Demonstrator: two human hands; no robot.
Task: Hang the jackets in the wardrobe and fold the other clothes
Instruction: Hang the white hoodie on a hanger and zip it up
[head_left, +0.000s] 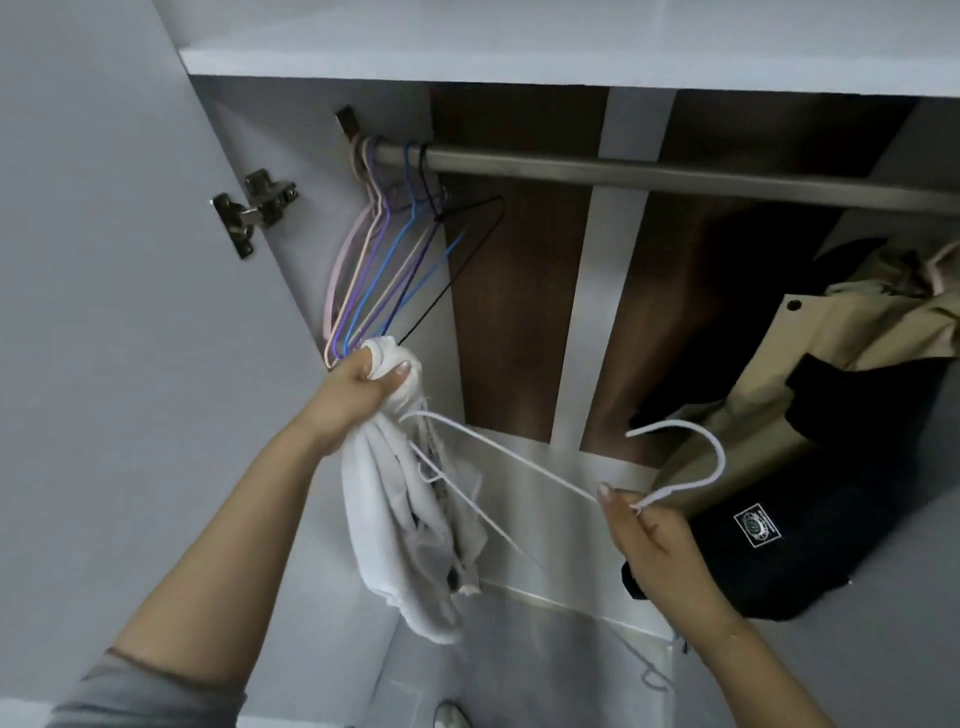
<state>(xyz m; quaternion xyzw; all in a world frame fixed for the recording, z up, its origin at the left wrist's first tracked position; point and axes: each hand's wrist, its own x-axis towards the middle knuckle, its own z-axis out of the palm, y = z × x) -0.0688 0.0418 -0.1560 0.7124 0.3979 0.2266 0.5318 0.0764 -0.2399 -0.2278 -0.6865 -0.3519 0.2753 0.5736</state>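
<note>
Below the rail, my left hand bunched the soft, limp garment; right hand pinched the stiff, light hanger at its neck.

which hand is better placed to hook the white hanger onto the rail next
Right. The right hand already pinches the white hanger at the base of its hook, below the bare rail. The left hand is bunched around the white garment.
</note>
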